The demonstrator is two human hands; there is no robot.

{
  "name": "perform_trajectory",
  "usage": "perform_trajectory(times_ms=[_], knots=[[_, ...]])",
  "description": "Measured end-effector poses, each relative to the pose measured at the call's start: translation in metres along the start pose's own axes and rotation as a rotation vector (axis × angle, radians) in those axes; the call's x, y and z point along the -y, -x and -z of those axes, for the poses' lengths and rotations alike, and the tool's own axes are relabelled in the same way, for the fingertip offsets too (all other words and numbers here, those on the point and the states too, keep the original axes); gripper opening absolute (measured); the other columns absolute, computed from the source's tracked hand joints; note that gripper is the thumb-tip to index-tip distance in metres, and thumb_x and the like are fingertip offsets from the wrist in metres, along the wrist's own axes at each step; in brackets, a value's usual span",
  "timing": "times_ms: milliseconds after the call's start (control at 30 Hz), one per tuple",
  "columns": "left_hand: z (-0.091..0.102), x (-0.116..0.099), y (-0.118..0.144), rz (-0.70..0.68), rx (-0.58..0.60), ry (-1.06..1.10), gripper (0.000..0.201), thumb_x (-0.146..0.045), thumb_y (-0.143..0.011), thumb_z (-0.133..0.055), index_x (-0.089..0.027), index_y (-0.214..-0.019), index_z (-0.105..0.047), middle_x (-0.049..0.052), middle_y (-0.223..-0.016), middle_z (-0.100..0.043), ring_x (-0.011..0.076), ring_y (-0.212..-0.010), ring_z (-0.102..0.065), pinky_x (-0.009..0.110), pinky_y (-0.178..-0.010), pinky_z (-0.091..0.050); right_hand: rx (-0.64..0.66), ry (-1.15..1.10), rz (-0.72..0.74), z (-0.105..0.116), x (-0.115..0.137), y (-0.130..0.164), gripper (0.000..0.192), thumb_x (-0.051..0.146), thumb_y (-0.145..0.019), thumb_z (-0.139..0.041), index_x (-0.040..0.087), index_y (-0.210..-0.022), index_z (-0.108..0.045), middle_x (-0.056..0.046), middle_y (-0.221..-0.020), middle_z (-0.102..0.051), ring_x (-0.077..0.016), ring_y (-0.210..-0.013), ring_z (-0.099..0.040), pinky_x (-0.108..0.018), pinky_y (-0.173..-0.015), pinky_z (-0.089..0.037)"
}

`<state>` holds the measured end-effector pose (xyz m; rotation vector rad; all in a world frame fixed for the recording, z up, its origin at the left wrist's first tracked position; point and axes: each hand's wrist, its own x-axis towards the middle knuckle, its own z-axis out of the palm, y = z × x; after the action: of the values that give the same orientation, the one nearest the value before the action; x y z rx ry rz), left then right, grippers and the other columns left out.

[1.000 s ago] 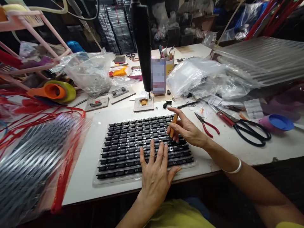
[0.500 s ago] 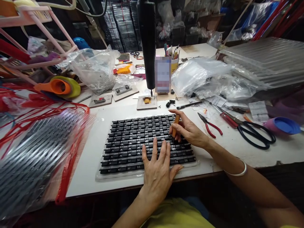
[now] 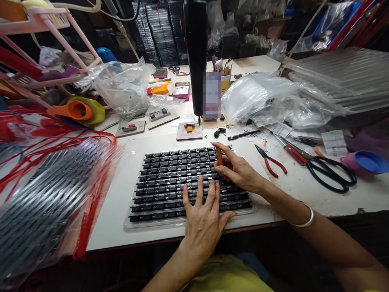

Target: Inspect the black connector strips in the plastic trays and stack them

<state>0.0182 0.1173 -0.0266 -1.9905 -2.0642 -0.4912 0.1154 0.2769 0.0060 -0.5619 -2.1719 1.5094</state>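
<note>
Cluttered white worktable (image 3: 121,211) fills the view, backed by dark stacks of trays and plastic bags. Near its front edge lies a clear plastic tray (image 3: 188,187) packed with rows of small black components. The left hand (image 3: 203,221) rests flat on the tray's lower rows, fingers spread and pressing down on the parts. The right hand (image 3: 235,170) hovers over the tray's upper right corner, thumb and fingers pinching a short orange-brown stick (image 3: 219,156), possibly a small tool handle, held nearly upright with its lower end at the components. A silver bangle (image 3: 305,221) circles the right wrist. Just right of the tray lie red-handled pliers (image 3: 271,161) and, farther right, black-handled scissors (image 3: 328,172). Behind the tray a black electric screwdriver (image 3: 196,56) hangs over a small jig block (image 3: 189,131). Bundled trays tied with red cord (image 3: 45,202) sit at the left.
</note>
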Motion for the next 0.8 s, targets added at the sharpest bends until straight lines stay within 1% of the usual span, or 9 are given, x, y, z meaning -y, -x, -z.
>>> perform_trajectory(times_ms=[133, 200, 267, 367, 433, 500, 600, 800], knots=[[-0.001, 0.000, 0.001, 0.013, -0.002, 0.014, 0.060, -0.056, -0.088, -0.044, -0.016, -0.132, -0.051, 0.009, -0.136, -0.055, 0.0315, -0.138, -0.032, 0.058, -0.115, -0.004, 0.069, 0.054, 0.122, -0.001, 0.002, 0.001, 0.055, 0.023, -0.093, -0.045, 0.029, -0.145, -0.027, 0.001, -0.086, -0.053, -0.0117, -0.075, -0.053, -0.030, -0.075, -0.049], [-0.001, 0.000, 0.001, 0.012, -0.004, 0.017, 0.059, -0.056, -0.089, -0.044, -0.016, -0.132, -0.051, 0.009, -0.136, -0.055, 0.0313, -0.138, -0.032, 0.058, -0.115, -0.003, 0.097, 0.044, 0.148, -0.001, 0.002, 0.000, 0.053, 0.024, -0.094, -0.044, 0.030, -0.144, -0.029, 0.000, -0.087, -0.053, -0.0126, -0.081, -0.055, -0.033, -0.081, -0.048], [-0.001, 0.000, 0.001, 0.007, -0.002, 0.017, 0.058, -0.055, -0.089, -0.045, -0.016, -0.132, -0.051, 0.008, -0.137, -0.054, 0.0313, -0.138, -0.032, 0.057, -0.115, -0.003, 0.070, 0.010, 0.100, 0.000, 0.001, 0.000, 0.054, 0.024, -0.092, -0.047, 0.030, -0.143, -0.030, 0.001, -0.085, -0.053, -0.0112, -0.075, -0.055, -0.030, -0.075, -0.050], [0.000, 0.000, 0.000, 0.001, -0.008, 0.009, 0.059, -0.053, -0.088, -0.047, -0.016, -0.134, -0.049, 0.009, -0.137, -0.054, 0.0323, -0.137, -0.033, 0.058, -0.115, -0.003, -0.057, -0.116, -0.040, 0.002, -0.003, -0.002, 0.057, 0.029, -0.088, -0.055, 0.029, -0.139, -0.029, 0.003, -0.080, -0.054, -0.0087, -0.059, -0.052, -0.023, -0.053, -0.049], [0.001, 0.000, 0.000, -0.014, -0.006, -0.013, 0.058, -0.051, -0.089, -0.048, -0.015, -0.134, -0.049, 0.010, -0.136, -0.055, 0.0336, -0.137, -0.034, 0.058, -0.114, -0.005, -0.144, -0.216, -0.097, 0.003, -0.006, -0.003, 0.058, 0.034, -0.084, -0.061, 0.028, -0.134, -0.031, 0.004, -0.078, -0.053, -0.0095, -0.055, -0.054, -0.021, -0.043, -0.047], [0.001, 0.001, -0.001, -0.033, 0.006, -0.036, 0.056, -0.047, -0.089, -0.048, -0.015, -0.135, -0.049, 0.011, -0.136, -0.055, 0.0348, -0.136, -0.034, 0.059, -0.114, -0.006, -0.187, -0.291, -0.118, 0.004, -0.008, -0.004, 0.059, 0.037, -0.079, -0.067, 0.028, -0.126, -0.033, 0.005, -0.075, -0.053, -0.0111, -0.054, -0.058, -0.021, -0.039, -0.048], [0.001, 0.002, -0.001, -0.038, 0.012, -0.044, 0.055, -0.046, -0.090, -0.049, -0.015, -0.135, -0.049, 0.011, -0.137, -0.054, 0.0361, -0.136, -0.035, 0.059, -0.113, -0.005, -0.178, -0.330, -0.142, 0.003, -0.010, -0.004, 0.057, 0.037, -0.074, -0.072, 0.027, -0.117, -0.035, 0.007, -0.071, -0.054, -0.0114, -0.049, -0.058, -0.021, -0.037, -0.049], [0.001, 0.001, -0.001, -0.027, 0.013, -0.024, 0.055, -0.047, -0.089, -0.049, -0.015, -0.133, -0.050, 0.009, -0.137, -0.054, 0.0367, -0.136, -0.034, 0.059, -0.114, -0.004, -0.168, -0.302, -0.174, 0.000, -0.009, -0.005, 0.057, 0.036, -0.072, -0.073, 0.026, -0.113, -0.035, 0.008, -0.068, -0.055, -0.0109, -0.046, -0.058, -0.020, -0.035, -0.048]])
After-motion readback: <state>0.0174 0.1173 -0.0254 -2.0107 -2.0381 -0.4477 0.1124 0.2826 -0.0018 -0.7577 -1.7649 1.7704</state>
